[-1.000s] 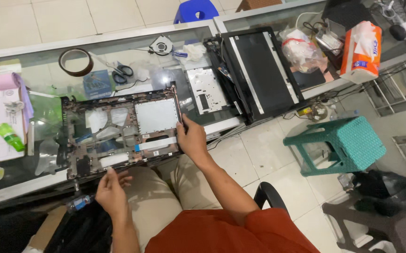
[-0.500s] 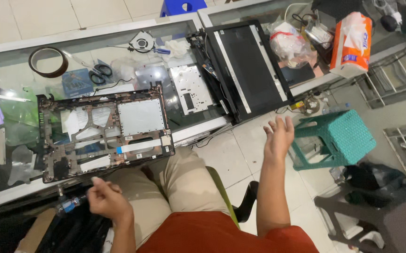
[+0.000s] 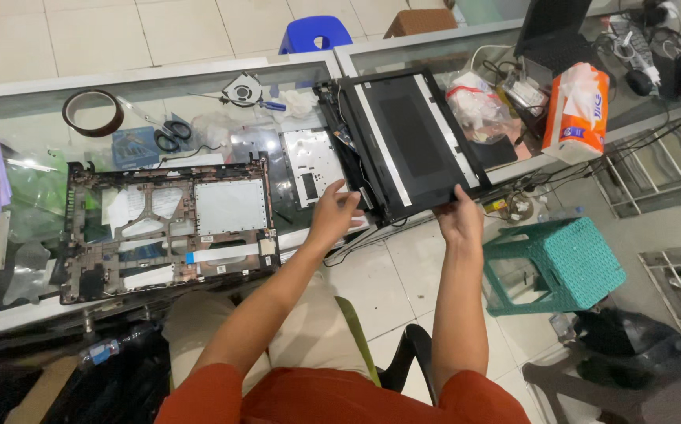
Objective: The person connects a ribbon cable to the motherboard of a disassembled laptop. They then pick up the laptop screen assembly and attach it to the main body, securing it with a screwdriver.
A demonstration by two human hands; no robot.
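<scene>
Dark laptop screen panel (image 3: 411, 141) at counter edge — orange-white tissue pack (image 3: 577, 110) far right.

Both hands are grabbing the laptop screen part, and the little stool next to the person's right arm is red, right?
Not quite. In the head view the left hand and right hand do grip the near edge of the laptop screen panel, but the plastic stool by the right arm is teal green, not red.

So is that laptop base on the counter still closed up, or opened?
Opened. The laptop base lies flat with no cover or keyboard; its bare frame and inner plates show. Both hands are off it.
</scene>
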